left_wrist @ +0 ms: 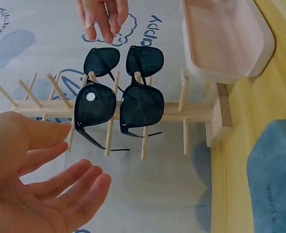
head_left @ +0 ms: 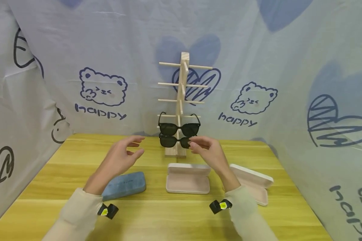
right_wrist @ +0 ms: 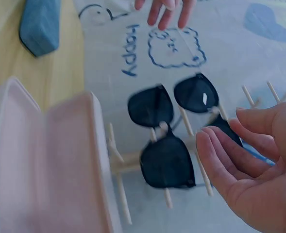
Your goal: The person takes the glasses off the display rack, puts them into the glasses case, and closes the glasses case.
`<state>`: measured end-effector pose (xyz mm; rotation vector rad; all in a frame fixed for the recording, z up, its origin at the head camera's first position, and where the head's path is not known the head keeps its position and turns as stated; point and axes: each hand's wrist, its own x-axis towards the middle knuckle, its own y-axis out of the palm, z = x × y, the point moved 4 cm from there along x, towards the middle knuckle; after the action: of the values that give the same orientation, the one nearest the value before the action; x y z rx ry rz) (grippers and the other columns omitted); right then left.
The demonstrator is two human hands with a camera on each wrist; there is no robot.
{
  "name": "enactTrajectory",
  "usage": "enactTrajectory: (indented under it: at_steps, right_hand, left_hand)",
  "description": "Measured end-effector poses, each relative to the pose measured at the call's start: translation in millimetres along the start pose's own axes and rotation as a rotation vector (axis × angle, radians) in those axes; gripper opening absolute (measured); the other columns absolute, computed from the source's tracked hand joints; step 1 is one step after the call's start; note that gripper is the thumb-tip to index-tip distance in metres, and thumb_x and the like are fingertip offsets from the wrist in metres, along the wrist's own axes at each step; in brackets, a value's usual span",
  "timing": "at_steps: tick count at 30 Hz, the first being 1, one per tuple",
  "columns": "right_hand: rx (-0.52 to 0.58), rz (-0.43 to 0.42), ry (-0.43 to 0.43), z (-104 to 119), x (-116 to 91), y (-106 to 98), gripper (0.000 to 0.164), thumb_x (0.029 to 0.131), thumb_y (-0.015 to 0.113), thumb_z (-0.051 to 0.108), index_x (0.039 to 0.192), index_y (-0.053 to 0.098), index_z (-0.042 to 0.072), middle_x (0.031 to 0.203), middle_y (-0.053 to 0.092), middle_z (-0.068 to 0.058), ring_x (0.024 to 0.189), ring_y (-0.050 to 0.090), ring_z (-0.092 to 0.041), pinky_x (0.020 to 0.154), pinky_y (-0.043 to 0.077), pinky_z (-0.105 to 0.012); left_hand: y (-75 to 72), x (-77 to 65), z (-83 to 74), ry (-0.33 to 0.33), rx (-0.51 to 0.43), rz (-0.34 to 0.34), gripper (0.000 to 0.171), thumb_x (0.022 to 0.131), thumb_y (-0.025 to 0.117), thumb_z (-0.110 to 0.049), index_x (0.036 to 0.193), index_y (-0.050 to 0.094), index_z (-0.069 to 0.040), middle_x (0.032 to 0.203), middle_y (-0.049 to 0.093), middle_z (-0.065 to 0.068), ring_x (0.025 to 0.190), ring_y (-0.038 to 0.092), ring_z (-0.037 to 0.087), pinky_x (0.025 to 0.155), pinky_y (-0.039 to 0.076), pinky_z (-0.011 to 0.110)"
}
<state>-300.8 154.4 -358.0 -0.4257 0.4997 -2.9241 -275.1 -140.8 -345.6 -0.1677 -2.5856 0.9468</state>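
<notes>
Two pairs of black sunglasses, an upper pair (head_left: 190,130) and a lower pair (head_left: 168,141), sit one above the other on the low pegs of a wooden display stand (head_left: 184,77). My left hand (head_left: 123,155) is held in the air left of the stand, fingers loosely bent and apart from the glasses. On the other side, my right hand (head_left: 209,152) hovers by the right lenses with fingers slightly curved. In the right wrist view that hand (right_wrist: 259,150) partly covers one lens, with no grip visible. Both hands hold nothing.
A blue glasses case (head_left: 129,184) lies closed under my left forearm. A pale pink-lined case (head_left: 188,184) stands open before the stand, and another open case (head_left: 256,190) is partly behind my right wrist. A printed cloth (head_left: 144,90) hangs behind the wooden table (head_left: 157,217).
</notes>
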Motion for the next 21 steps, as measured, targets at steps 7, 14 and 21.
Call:
enactTrajectory:
  at_steps: [7,14,21]
  right_hand:
    - [-0.053,-0.069,0.028,-4.2,3.6,-22.8,0.033,0.1,0.069,0.019,0.127,0.069,-0.001,0.124,0.072,-0.024,0.104,0.073,-0.04,0.088,0.064,-0.03]
    - [-0.149,-0.17,0.047,-3.9,8.3,-31.9,0.029,0.1,0.07,0.018,0.124,0.071,0.002,0.118,0.075,-0.019,0.099,0.074,-0.033,0.084,0.063,-0.028]
    - [-0.188,-0.218,0.048,-1.0,19.7,-34.3,0.034,0.099,0.07,0.019,0.132,0.068,0.008,0.125,0.074,-0.017,0.111,0.072,-0.032,0.094,0.061,-0.042]
  left_hand:
    - [4.8,19.8,-4.7,0.011,-0.012,-0.013,0.042,0.101,0.066,-0.012,0.141,0.06,-0.007,0.141,0.062,0.02,0.127,0.063,0.038,0.097,0.06,0.051]
    - [11.5,42.8,-7.9,0.035,-0.036,-0.026,0.046,0.102,0.066,-0.016,0.146,0.056,-0.006,0.143,0.061,0.021,0.127,0.063,0.039,0.099,0.059,0.052]
    - [18.9,63.1,-12.2,0.03,-0.088,-0.014,0.048,0.103,0.065,-0.019,0.148,0.053,-0.006,0.142,0.06,0.023,0.129,0.061,0.043,0.105,0.056,0.052]
